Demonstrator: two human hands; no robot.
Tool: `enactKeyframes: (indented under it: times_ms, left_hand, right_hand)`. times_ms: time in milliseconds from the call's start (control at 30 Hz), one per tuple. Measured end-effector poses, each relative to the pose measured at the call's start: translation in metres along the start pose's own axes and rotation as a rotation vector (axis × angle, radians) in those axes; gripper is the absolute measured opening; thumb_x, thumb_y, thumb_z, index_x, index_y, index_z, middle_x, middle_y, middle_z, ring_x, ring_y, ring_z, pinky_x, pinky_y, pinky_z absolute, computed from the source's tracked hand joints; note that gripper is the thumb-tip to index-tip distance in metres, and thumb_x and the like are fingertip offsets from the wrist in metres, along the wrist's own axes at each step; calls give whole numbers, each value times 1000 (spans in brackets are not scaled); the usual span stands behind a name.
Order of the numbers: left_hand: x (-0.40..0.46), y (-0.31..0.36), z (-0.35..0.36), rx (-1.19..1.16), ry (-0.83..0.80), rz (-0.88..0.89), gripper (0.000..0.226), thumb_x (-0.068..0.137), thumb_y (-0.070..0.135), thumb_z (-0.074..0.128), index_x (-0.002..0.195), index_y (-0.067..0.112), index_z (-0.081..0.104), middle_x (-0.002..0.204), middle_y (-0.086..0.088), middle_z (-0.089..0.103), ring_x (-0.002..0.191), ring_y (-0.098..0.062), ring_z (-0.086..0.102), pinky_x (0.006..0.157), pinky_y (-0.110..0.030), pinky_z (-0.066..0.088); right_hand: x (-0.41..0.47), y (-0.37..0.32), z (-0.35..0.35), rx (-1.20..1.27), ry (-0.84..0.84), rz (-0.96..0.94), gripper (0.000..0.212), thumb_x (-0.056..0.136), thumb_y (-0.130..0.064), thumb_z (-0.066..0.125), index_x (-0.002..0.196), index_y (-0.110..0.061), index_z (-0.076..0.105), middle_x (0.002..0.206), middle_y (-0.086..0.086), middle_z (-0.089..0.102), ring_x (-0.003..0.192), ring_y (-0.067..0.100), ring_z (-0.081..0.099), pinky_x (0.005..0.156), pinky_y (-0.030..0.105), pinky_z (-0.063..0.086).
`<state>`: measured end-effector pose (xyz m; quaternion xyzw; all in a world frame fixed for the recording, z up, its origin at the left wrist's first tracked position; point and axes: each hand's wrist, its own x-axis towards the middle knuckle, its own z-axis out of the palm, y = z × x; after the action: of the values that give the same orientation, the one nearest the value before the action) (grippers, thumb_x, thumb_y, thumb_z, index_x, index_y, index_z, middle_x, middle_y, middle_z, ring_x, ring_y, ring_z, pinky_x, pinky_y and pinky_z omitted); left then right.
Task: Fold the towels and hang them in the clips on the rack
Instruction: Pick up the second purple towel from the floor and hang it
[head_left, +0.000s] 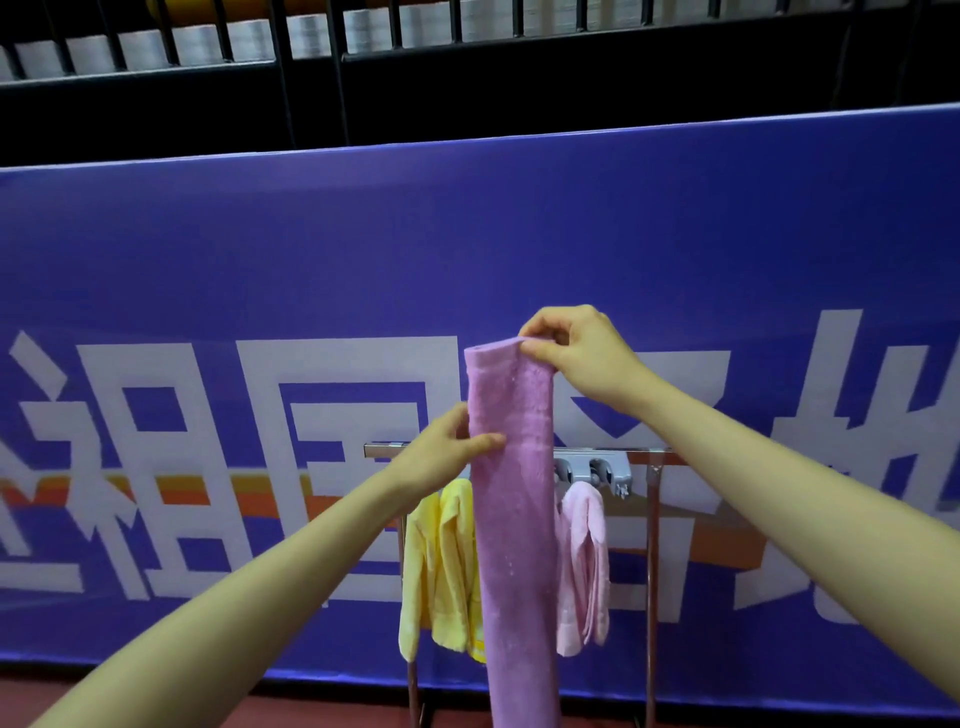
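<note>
Purple towel (514, 519): soft, limp, light; right hand (576, 358) pinches top edge, left hand (441, 457) grips mid-length; hold near the top.

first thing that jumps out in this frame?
The long purple towel hanging dead centre, pinched at its top by the right hand and held at its edge by the left hand. Behind it on the rack, a yellow towel hangs left, a pink towel right.
</note>
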<state>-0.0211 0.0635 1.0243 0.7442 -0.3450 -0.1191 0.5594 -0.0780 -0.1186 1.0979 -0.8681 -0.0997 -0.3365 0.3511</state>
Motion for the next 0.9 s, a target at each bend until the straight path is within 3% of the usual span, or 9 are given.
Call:
enactKeyframes:
  times_ms: [233,367,533,667,767,833,900]
  left_hand:
    - [-6,-57,21,-71,-22,-59,19,93,19,59,108,15,68,104,0,72,96,-13,68,81,-20,54]
    - [-11,-89,34,-85,-95,-121,22,95,18,55,114,11,65,106,1,70,101,-13,66,85,-21,53]
    - [-7,-100,12,-140,-13,-126,20,97,19,50,108,13,66,105,-4,71,97,-15,65,84,-26,54]
    - [1,-76,-16,-137,3,-70,24,99,19,48,112,12,66,102,-1,72,87,-8,67,69,-17,53]
    - [12,-50,-38,-32,-31,-28,22,97,23,50,108,15,67,101,1,73,90,-9,68,74,-17,52]
    - [22,-31,-52,131,-62,8,17,96,26,54,100,18,69,93,7,72,83,-4,65,74,-18,50]
    - [31,-11,-63,299,-107,63,13,94,23,57,89,17,67,79,10,66,71,0,58,69,-18,46]
  right_hand:
    - [26,-6,-9,117,120,13,13,83,-16,62,76,-25,67,76,-1,68,74,13,59,76,45,54]
    - [34,-3,-14,118,189,79,15,85,-13,61,75,-23,67,74,-5,66,73,12,61,78,44,55]
    - [27,16,-21,-38,240,178,10,85,-13,59,82,-14,68,77,0,65,77,17,59,74,41,55]
    - [9,34,-20,-338,69,225,11,86,-10,59,90,-3,67,79,4,58,79,19,50,66,24,31]
    - [-4,55,-11,-486,-105,272,11,82,-6,57,86,1,65,82,13,65,78,28,53,68,33,41]
    - [-11,67,-6,-578,-238,312,12,74,-3,55,80,5,63,81,24,67,74,37,56,62,36,42]
    - [-18,72,0,-625,-357,365,11,68,-4,56,74,3,63,78,25,66,65,33,52,57,35,40]
